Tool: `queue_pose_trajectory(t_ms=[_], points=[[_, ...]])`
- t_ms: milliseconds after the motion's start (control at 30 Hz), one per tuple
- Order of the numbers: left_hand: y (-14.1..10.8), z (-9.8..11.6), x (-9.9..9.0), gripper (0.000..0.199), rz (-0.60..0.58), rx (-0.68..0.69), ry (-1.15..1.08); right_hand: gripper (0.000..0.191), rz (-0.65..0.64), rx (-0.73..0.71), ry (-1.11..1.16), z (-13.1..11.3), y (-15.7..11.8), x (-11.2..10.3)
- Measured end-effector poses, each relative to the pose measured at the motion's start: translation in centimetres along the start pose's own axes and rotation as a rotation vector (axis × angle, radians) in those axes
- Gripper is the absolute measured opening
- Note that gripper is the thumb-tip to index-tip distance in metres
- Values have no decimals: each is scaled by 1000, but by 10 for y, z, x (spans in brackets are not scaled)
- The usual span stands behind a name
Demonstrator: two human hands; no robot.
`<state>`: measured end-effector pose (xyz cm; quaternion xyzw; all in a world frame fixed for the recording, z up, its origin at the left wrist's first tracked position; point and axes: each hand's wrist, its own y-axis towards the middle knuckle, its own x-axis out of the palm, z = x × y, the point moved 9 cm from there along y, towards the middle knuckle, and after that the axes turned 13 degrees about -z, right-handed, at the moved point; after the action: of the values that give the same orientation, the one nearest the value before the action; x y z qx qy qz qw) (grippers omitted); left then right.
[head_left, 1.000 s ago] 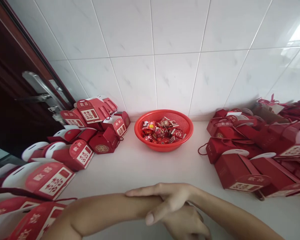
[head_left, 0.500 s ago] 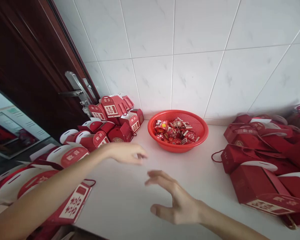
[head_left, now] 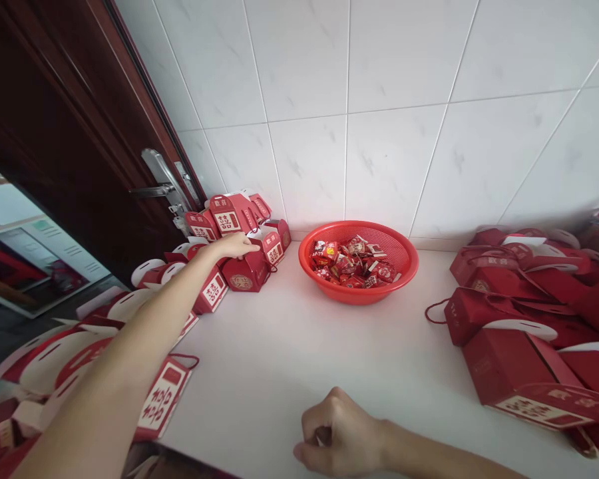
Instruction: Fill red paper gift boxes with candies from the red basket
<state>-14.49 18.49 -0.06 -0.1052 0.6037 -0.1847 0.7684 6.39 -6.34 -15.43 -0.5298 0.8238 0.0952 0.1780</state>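
Below a tiled wall (head_left: 389, 66), beside a door (head_left: 70, 100), a white table (head_left: 259, 359) is crowded on both sides with boxes (head_left: 504, 366); a basket (head_left: 359, 293) is set between. Left of it, one box (head_left: 244, 274) seems touched on top by the left hand (head_left: 236, 245): a grasping step is judged in hand, a firm pinch called for; whether the box is gripped cannot be told. Nearer, the right hand (head_left: 342, 432) is held narrowly curled, nothing seen in it. Sweets (head_left: 352, 264) are heaped in the basket.
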Motion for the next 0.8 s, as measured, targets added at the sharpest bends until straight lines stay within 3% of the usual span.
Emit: queue_pose_trajectory(t_ms=[133, 233, 367, 500, 633, 800], points=[[7, 10, 15, 38, -120, -58, 59, 34, 67, -30, 6, -3, 0, -13], [2, 34, 26, 39, -244, -43, 103, 38, 147, -48, 44, -8, -2, -35], [-22, 91, 41, 31, -344, 58, 145, 48, 332, -35, 122, -18, -11, -86], [-54, 163, 73, 25, -425, 277, 158, 43, 630, -67, 162, -33, -34, -145], [-72, 215, 99, 27, -344, 491, 232, 39, 729, 0, 124, -35, -51, -174], [-73, 233, 117, 27, -291, 685, 141, 44, 652, 129, -86, -36, -64, -188]])
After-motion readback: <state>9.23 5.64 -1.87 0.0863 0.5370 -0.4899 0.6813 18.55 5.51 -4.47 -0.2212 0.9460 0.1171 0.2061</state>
